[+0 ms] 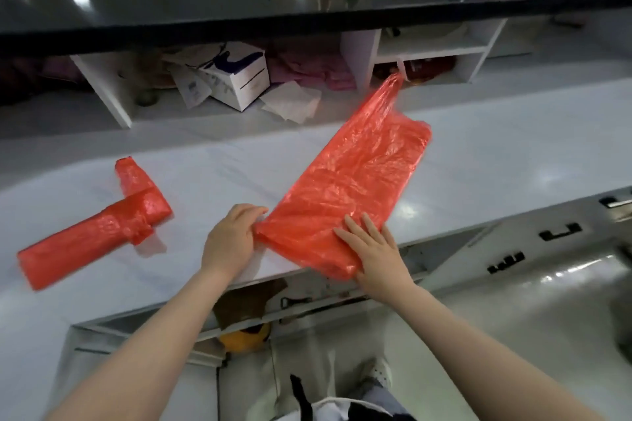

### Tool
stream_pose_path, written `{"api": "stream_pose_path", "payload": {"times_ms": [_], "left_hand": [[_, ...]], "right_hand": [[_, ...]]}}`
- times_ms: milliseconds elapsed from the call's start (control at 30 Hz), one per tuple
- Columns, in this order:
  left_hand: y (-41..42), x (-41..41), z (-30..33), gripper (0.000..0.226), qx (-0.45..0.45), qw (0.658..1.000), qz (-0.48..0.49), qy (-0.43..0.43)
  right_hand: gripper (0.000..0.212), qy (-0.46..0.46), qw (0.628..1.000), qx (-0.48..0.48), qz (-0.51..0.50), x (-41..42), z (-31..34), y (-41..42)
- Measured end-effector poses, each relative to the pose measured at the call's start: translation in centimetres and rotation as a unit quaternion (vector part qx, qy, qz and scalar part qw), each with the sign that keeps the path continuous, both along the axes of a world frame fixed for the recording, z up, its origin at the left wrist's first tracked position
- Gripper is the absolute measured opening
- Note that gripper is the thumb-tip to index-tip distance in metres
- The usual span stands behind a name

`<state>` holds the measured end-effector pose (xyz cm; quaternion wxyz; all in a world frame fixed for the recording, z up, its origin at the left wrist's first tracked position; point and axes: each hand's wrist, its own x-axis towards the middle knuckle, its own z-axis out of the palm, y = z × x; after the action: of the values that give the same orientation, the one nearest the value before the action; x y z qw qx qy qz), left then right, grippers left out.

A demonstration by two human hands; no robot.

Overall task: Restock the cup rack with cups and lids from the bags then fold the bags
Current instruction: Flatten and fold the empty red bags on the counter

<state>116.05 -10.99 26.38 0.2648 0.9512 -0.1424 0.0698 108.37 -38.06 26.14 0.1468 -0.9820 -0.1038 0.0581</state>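
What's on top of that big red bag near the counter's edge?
The right hand lies flat on the big red bag, fingers straight, while the left hand pinches its near left corner. Nothing else rests on it; whatever is inside or underneath stays hidden.

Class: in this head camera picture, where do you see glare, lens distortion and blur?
Head view: glare spots on the glossy black shelf and the white counter; wide-angle bending curves the shelf edge and counter; the far end of the red bag looks slightly blurred.
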Motion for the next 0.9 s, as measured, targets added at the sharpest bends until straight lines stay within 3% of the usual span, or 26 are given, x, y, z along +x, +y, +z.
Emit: {"api": "stream_pose_path", "payload": {"times_ms": [100,300,400,500,600,667,900], "left_hand": [[-0.7,0.0,0.3,0.044,0.059,0.985,-0.137,-0.082],[-2.7,2.8,2.7,0.064,0.164,0.92,-0.301,-0.188],[-3.6,3.0,2.8,0.072,0.22,0.879,-0.39,-0.165],[-4.9,3.0,3.2,0.064,0.269,0.845,-0.432,-0.164],[-5.9,3.0,3.9,0.044,0.253,0.843,-0.443,-0.172],[-6.2,2.8,4.0,0.038,0.233,0.843,-0.456,-0.165],[-6.5,3.0,4.4,0.053,0.204,0.864,-0.457,-0.052]], "right_hand": [[0.058,0.003,0.998,0.019,0.056,-0.4,0.1,-2.7],[0.06,0.024,0.997,-0.015,0.074,-1.7,0.3,-7.0],[0.066,0.018,0.998,0.0,0.055,-2.1,0.7,-8.3],[0.07,-0.088,0.996,0.03,0.005,-3.1,1.4,-8.9],[0.057,-0.204,0.977,0.051,-0.037,-3.9,0.9,-9.7],[0.046,-0.234,0.97,0.057,-0.034,-4.2,0.6,-10.0],[0.029,-0.216,0.969,0.085,-0.089,-4.1,0.6,-9.9]]}}
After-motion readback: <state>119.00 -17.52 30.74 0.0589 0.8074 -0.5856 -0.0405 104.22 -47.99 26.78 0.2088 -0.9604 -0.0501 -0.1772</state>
